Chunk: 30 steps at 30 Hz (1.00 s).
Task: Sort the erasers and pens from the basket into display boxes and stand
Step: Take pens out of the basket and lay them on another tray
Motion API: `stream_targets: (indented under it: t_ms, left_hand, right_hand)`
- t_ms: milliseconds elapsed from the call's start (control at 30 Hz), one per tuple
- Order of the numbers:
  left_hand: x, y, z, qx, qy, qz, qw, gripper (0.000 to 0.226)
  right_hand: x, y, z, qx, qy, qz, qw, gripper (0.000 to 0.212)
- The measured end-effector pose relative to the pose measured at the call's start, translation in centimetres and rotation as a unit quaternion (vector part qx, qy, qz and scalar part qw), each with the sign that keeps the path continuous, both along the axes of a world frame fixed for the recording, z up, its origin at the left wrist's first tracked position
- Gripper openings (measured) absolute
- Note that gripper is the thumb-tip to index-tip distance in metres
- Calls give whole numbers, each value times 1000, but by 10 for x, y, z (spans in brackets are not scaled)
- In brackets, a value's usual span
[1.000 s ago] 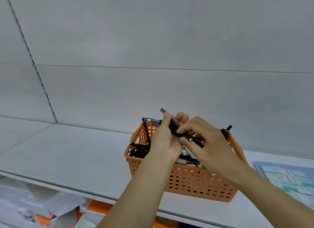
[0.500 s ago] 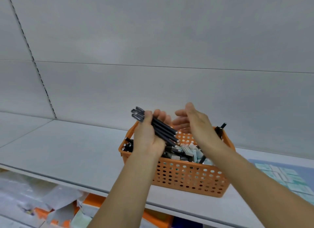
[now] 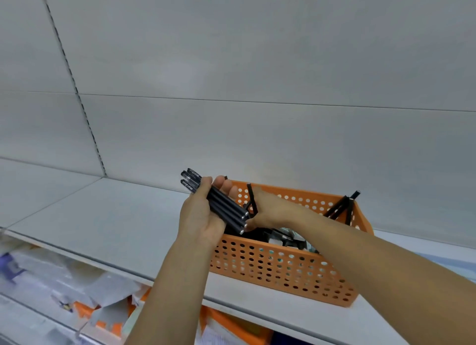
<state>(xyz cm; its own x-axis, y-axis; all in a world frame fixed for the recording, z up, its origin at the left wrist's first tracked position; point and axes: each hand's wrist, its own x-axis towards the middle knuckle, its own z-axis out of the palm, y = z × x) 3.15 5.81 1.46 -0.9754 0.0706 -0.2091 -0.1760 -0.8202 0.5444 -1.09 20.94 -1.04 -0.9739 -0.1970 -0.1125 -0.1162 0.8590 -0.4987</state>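
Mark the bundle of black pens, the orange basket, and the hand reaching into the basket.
bundle of black pens (image 3: 223, 206), head view, on the barrels, midway along, held in the left hand (image 3: 199, 217).
orange basket (image 3: 270, 267), head view, on its perforated front wall.
right hand (image 3: 268, 210), head view, on the back of the hand.

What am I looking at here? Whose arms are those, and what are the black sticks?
The picture comes from a camera worn on a person's head, so you see their own two arms reaching forward. The left hand grips a bundle of black pens. The right hand reaches down into an orange plastic basket with round holes, beside a black pen there; whether it holds it is hidden. The basket sits on a pale grey shelf. More black pens lean in the basket's far corner, and small pale items, probably erasers, lie inside.
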Motion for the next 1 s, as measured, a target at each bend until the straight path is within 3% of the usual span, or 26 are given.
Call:
stream_targets:
  t_ms: [33, 133, 300, 400, 633, 733, 833, 1000]
  left_hand:
    - [0, 0, 0, 1, -2, 0, 1000, 23]
    - [0, -2, 2, -1, -8, 0, 1000, 22]
    - [1, -1, 2, -28, -7, -23, 999, 20]
    - [2, 2, 4, -36, -10, -43, 998, 21]
    - [15, 28, 12, 23, -57, -127, 990, 33]
    - [16, 31, 16, 61, -28, -143, 987, 47]
    - [11, 24, 23, 65, -18, -98, 993, 29]
    - [-8, -23, 25, 13, 1, 42, 999, 16]
  right_hand:
    - [0, 0, 0, 10, 35, 1, 999, 72]
    - [6, 7, 10, -40, 83, -27, 995, 33]
    - [22, 32, 38, -196, 27, -71, 978, 6]
    - [31, 42, 54, -300, 65, -101, 946, 1]
    - [56, 14, 82, -393, 324, -67, 858, 7]
    - [68, 3, 72, -317, 348, 15, 882, 10]
    - [72, 2, 58, -233, 285, 82, 926, 14]
    - [58, 9, 53, -283, 168, 23, 944, 23]
